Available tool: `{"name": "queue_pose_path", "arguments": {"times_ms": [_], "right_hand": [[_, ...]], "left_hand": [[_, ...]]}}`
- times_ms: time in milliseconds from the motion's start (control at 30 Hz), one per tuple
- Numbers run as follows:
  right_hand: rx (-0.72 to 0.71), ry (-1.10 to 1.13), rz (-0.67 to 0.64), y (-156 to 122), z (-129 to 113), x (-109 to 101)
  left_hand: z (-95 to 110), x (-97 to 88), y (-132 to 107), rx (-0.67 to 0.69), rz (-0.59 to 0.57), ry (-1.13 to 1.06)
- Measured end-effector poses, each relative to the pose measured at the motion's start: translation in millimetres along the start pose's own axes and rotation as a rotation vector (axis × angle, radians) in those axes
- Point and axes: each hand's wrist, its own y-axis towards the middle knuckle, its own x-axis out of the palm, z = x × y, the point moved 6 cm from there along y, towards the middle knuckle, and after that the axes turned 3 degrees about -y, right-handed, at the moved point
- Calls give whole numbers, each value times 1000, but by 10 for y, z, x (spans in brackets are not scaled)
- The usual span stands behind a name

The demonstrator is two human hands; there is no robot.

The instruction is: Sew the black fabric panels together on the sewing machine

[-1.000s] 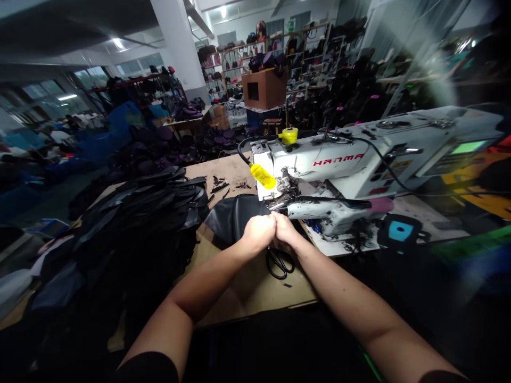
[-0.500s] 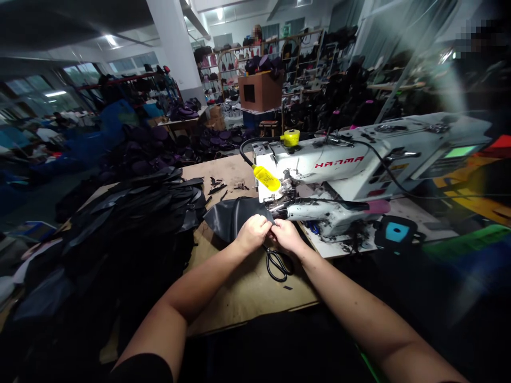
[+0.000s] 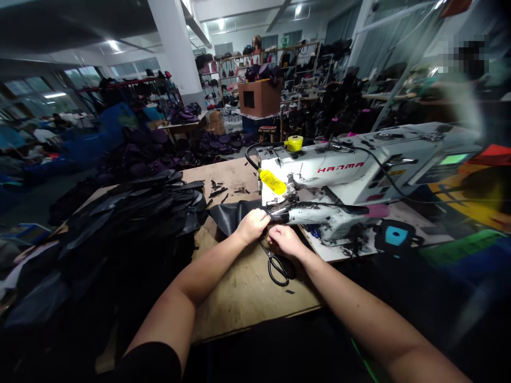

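A black, leather-like piece (image 3: 228, 217) lies on the table, its right end close under the head of a white sewing machine (image 3: 339, 159). My left hand (image 3: 253, 225) is closed on the right part of this piece, beside the machine's narrow arm. Just below and to the right, my right hand (image 3: 286, 239) has its fingers curled together. Whatever those fingers hold, if anything, is hidden. Black-handled scissors (image 3: 278, 271) rest on the table below both hands, their blades pointing up toward the left hand.
A large heap of black cut pieces (image 3: 136, 213) covers the left side. Dark scraps (image 3: 217, 190) lie behind the leather-like piece. A yellow-tagged lamp (image 3: 273, 181) hangs at the machine head. A black and teal item (image 3: 396, 234) sits at the right.
My right hand has come away from the piece's edge and from my left hand, slightly downward. The left hand stays on the piece, which sits nearer the machine, its front part less spread out.
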Motion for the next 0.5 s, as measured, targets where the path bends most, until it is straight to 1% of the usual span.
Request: {"name": "queue_pose_path", "arguments": {"times_ms": [100, 200, 267, 333, 433, 500], "right_hand": [[-10, -98, -2, -171, 166, 15], [7, -112, 23, -237, 259, 4], [-10, -100, 39, -207, 234, -16], [-32, -94, 40, -149, 177, -36], [-54, -164, 38, -97, 135, -39], [-76, -282, 10, -129, 171, 25]], "left_hand": [[3, 3, -53, -19, 10, 9], [29, -23, -103, -55, 60, 16], [40, -47, -125, -99, 102, 22], [39, -58, -131, -146, 120, 36], [20, -38, -112, -177, 94, 56], [11, -18, -89, -147, 74, 69]]}}
